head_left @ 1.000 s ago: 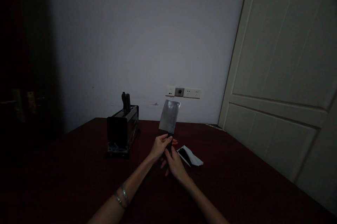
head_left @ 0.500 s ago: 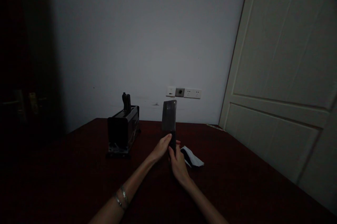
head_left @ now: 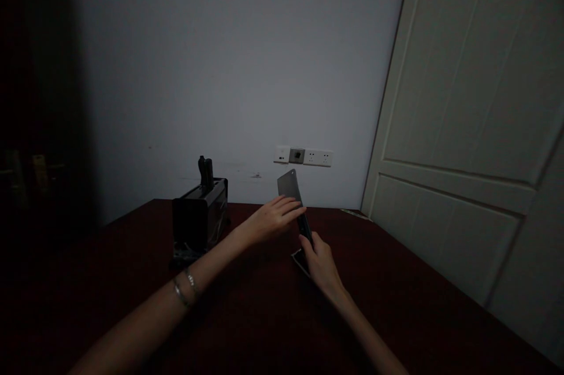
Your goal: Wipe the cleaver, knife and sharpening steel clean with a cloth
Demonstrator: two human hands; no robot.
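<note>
A cleaver (head_left: 288, 184) is held up over the table, its grey blade tilted to the left and its dark handle lowest. My right hand (head_left: 325, 264) is closed around the lower end of that handle. My left hand (head_left: 272, 217) lies across the lower part of the blade, near where the handle begins, its fingers stretched out flat. Whether its palm presses on the metal I cannot tell. Behind and below my right hand, a dark piece with a white edge (head_left: 301, 264) lies on the table, mostly hidden.
On the left stands a black knife block (head_left: 200, 216) with dark handles sticking up from it. The dark red table (head_left: 259, 316) runs back to a pale wall with sockets (head_left: 318, 157). A white panelled door (head_left: 445, 204) is on the right.
My left hand has gone from gripping by the handle to lying flat across the blade. The cleaver has tilted left, and my right hand has moved right with its handle.
</note>
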